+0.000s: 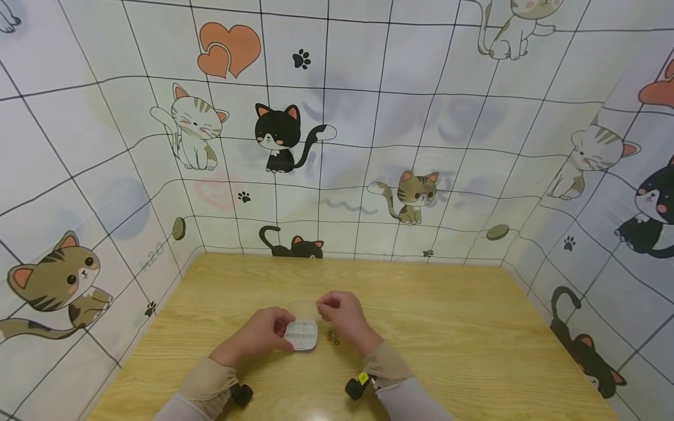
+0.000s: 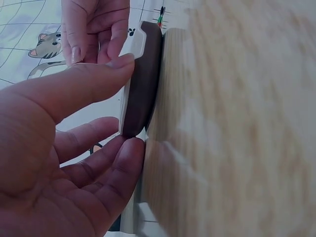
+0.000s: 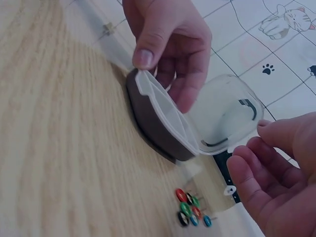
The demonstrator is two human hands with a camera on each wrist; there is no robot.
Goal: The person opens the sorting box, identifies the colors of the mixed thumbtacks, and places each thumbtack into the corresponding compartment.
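Note:
A small pill box (image 1: 301, 335), white inside with several compartments and dark brown outside, is at the middle of the table. My left hand (image 1: 263, 330) holds it by its left side, thumb on the near rim and fingers around the far side, as the left wrist view shows. Its clear lid (image 3: 224, 116) is swung back from the box. At the lid's right edge is my right hand (image 1: 344, 316), thumb and bent fingers pinching there. Just right of the box lie several small round studs (image 3: 192, 207) with thin pins, in red, green, blue and black.
The wooden table (image 1: 447, 327) extends to both sides and behind the hands. A white cloth wall (image 1: 347, 117) with grid lines and printed cats rises along the table's back and sides. Black wrist cameras (image 1: 355, 387) are strapped to both wrists.

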